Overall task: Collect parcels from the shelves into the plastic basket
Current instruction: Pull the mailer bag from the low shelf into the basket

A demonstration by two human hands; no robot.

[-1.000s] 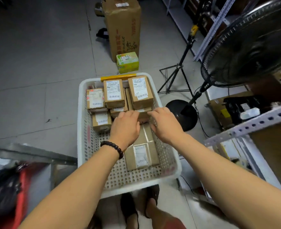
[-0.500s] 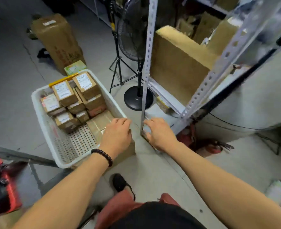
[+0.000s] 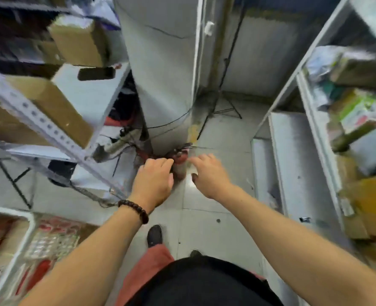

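Observation:
The white plastic basket [image 3: 25, 237] shows only as a blurred corner at the lower left edge, with brown parcels inside. Both my hands hang in mid-air over the grey floor, apart from the basket. My left hand [image 3: 153, 182], with a dark bead bracelet at the wrist, has loosely bent fingers and holds nothing. My right hand [image 3: 209, 175] is spread with relaxed fingers and is also empty. Cardboard parcels [image 3: 56, 107] sit on the metal shelf at the left. More parcels [image 3: 363, 111] fill the shelf at the right.
A grey pillar [image 3: 165, 74] stands straight ahead with a red fire extinguisher [image 3: 179, 164] and cables at its base. Metal shelf uprights [image 3: 36, 120] flank a narrow aisle. A tripod stand [image 3: 222, 107] stands behind the pillar. My feet are on the floor below.
The view has swung right, away from the basket toward the pillar and the right shelf. Both hands have left the basket and now hang empty over the floor.

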